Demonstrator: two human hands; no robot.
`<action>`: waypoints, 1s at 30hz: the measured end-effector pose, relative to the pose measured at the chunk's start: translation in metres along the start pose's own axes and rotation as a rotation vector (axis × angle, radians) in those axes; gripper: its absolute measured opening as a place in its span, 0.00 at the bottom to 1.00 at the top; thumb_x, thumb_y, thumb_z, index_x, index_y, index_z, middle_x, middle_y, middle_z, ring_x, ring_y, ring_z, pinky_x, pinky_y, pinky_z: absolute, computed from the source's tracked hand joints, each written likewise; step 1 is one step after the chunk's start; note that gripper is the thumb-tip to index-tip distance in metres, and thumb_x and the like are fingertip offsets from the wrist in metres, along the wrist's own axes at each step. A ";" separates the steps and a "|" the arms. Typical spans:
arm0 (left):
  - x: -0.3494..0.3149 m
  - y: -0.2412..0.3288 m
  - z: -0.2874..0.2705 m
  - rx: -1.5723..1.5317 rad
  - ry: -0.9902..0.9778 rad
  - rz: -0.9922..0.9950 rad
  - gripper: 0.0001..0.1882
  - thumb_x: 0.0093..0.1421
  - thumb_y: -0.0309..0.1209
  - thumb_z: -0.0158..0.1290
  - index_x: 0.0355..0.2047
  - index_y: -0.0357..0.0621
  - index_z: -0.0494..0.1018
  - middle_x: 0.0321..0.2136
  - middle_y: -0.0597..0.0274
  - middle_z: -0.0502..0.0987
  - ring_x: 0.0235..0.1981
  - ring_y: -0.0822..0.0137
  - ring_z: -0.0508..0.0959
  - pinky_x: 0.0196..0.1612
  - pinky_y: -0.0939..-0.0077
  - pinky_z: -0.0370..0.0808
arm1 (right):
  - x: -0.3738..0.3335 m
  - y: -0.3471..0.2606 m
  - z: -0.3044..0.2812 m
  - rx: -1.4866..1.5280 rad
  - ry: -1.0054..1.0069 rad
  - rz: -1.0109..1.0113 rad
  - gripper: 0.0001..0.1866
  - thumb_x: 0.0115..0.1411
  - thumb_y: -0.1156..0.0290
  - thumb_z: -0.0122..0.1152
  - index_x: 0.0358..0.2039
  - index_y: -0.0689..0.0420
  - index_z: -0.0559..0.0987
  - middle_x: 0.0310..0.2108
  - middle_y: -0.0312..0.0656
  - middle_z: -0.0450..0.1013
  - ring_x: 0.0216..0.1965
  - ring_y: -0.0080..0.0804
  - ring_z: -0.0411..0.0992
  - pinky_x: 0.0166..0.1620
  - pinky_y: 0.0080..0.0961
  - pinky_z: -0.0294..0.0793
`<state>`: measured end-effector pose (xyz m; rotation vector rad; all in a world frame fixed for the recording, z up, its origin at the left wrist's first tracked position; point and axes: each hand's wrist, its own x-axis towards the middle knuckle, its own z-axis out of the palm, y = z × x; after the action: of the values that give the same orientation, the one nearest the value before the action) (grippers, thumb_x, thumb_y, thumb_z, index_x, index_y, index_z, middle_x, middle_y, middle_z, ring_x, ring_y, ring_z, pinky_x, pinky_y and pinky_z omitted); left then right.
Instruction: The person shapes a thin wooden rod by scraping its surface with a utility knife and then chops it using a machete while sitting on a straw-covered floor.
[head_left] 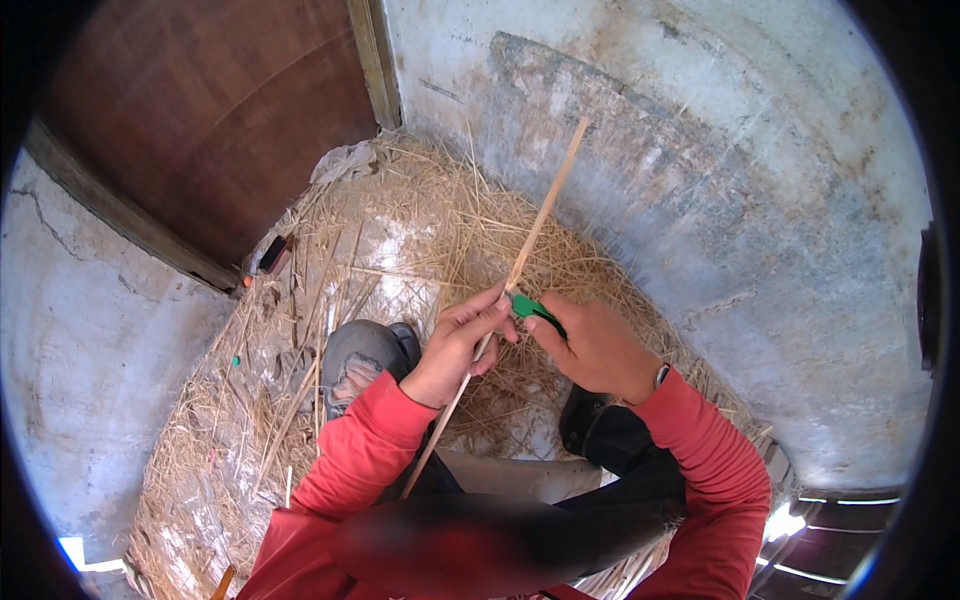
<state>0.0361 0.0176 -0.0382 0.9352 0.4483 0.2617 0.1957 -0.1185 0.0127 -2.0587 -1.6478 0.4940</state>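
A long, thin bamboo strip (548, 205) slants from my lap up toward the wall, its far part standing clear of my hands. My left hand (455, 345) is closed around its middle, thumb and fingers pinching it. In my closed right hand (600, 345) is a green-handled knife (535, 311), its front end pressed against the strip just beside my left fingertips. The blade itself is hidden. Both hands meet above the straw, between my knees.
Straw and shavings (400, 200) cover much of the floor. A brown door (210, 120) is at the far left, with a stained wall (740, 190) along the right. A small dark object (272, 255) lies near the door. My legs flank the work area.
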 end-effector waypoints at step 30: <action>0.004 -0.029 -0.001 0.514 0.264 0.359 0.12 0.72 0.30 0.50 0.42 0.33 0.79 0.25 0.73 0.76 0.25 0.83 0.66 0.28 0.82 0.65 | 0.004 -0.002 0.056 -0.201 0.218 -0.009 0.17 0.70 0.56 0.51 0.38 0.60 0.70 0.18 0.51 0.74 0.19 0.55 0.75 0.22 0.49 0.73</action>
<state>0.0396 0.0032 -0.0639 1.4959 0.6038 0.6200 0.1650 -0.1073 -0.0330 -2.1580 -1.6300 0.0975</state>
